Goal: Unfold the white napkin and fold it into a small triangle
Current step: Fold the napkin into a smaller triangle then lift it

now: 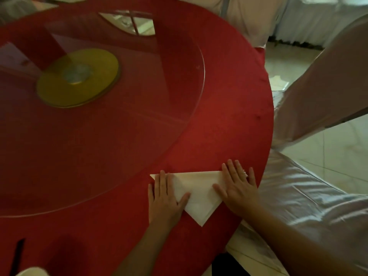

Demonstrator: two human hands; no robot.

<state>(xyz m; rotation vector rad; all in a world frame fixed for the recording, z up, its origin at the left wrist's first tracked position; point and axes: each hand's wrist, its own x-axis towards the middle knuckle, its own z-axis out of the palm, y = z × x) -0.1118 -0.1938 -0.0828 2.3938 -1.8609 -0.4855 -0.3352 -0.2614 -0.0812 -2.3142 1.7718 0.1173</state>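
Napkin (197,193) lay as a triangle under both flat, spread hands: left hand (165,198) on its left corner, right hand (238,189) on its right. Lying near the counter (119,146) edge, it risked sliding off or creasing crooked.

red round table (229,120) | pale tiled floor (338,156) | satin-covered chairs (310,200)

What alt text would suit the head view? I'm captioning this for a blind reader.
Two bare hands press a white napkin, folded into a triangle pointing toward the person, flat on a red tablecloth: the left hand on its left corner, the right hand on its right corner. A round glass turntable with a gold hub sits beyond.
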